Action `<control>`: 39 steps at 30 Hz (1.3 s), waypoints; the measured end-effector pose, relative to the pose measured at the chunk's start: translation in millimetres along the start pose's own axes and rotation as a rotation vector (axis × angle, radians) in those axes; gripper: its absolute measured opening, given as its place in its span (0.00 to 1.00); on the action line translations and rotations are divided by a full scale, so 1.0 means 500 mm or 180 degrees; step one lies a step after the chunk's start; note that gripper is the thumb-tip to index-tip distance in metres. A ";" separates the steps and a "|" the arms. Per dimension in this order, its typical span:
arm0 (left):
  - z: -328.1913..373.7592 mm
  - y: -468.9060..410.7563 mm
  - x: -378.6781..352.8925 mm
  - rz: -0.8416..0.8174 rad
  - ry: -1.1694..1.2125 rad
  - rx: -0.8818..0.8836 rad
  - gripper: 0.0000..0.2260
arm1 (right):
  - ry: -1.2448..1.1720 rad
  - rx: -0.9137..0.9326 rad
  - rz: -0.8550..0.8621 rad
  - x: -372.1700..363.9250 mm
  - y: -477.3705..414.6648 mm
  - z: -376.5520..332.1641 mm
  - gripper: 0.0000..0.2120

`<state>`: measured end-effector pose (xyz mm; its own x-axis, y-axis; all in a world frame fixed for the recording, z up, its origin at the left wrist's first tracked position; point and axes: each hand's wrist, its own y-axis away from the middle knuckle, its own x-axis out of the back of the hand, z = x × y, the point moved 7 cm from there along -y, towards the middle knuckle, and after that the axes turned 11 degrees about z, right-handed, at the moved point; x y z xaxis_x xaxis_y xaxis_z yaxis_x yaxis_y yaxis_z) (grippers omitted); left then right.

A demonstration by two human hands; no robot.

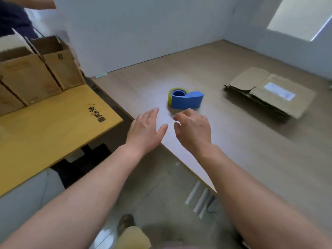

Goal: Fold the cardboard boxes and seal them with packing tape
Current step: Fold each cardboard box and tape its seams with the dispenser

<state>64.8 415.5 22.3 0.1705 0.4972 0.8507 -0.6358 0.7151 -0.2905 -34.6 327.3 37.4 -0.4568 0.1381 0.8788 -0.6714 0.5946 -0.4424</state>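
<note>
A blue tape dispenser (186, 100) with a yellowish roll of packing tape lies on the grey-brown table (224, 141). A stack of flat unfolded cardboard boxes (269, 92) lies at the table's right. My left hand (145, 130) hovers over the table's near-left edge, fingers straight, holding nothing. Just short of the dispenser, my right hand (194, 128) hangs with fingers loosely curled and holds nothing. Several upright cardboard boxes (36, 72) stand on a yellow wooden table (53, 132) at the left.
White walls close the table off at the back and right. A person in dark clothing (14, 17) stands behind the boxes at the top left. Below the table edge lies the floor with a shoe (125, 223) and a white rack.
</note>
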 end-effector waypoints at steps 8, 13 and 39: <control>0.259 -0.085 -0.157 -0.0339 0.0188 -0.0832 0.28 | 0.0266 -0.0910 0.0356 0.074 0.029 0.293 0.12; 0.385 -0.162 -0.280 -0.0701 0.0304 -0.1264 0.28 | 0.0541 -0.1466 0.0330 0.074 0.025 0.457 0.13; 0.492 -0.657 -0.780 -0.1458 -0.0362 -0.0782 0.47 | 0.0928 -0.3932 -0.0229 -0.111 -0.044 1.020 0.44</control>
<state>21.8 -134.2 -106.1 0.2979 0.0604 0.9527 -0.3179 0.9473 0.0393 -292.0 -97.6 -92.7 -0.1919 0.1499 0.9699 0.3713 0.9259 -0.0696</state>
